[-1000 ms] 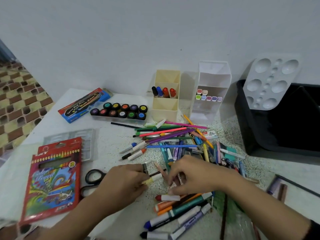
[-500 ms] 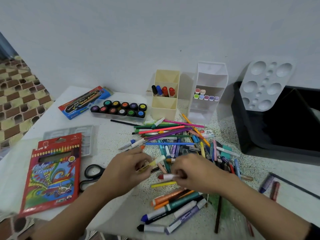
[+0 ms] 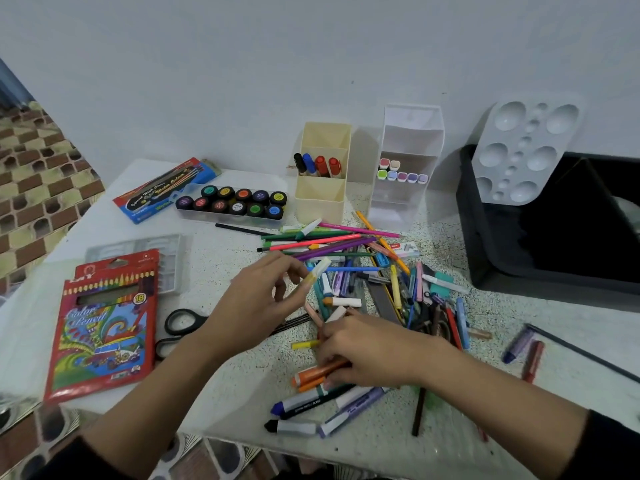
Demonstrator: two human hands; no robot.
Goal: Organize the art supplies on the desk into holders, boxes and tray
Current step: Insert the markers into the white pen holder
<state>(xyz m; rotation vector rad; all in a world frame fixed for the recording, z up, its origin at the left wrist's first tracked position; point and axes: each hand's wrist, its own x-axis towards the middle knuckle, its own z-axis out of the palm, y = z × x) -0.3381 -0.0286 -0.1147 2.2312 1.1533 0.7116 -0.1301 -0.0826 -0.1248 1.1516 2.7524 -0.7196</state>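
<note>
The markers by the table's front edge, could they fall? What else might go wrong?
Possibly. The markers lie close to the desk's front edge, just beside the right hand, so a nudge might roll them off. The left hand holds the yellow crayon only at its fingertips, so it might slip into the pile.

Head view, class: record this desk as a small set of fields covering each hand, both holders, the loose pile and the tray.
left hand: pinches a yellow crayon, held over the pile
right hand: rests on the loose pile; grip unclear
cream holder: four markers, middle compartment
white holder: pastel-capped markers, middle compartment
black tray: white palette propped in it
</note>
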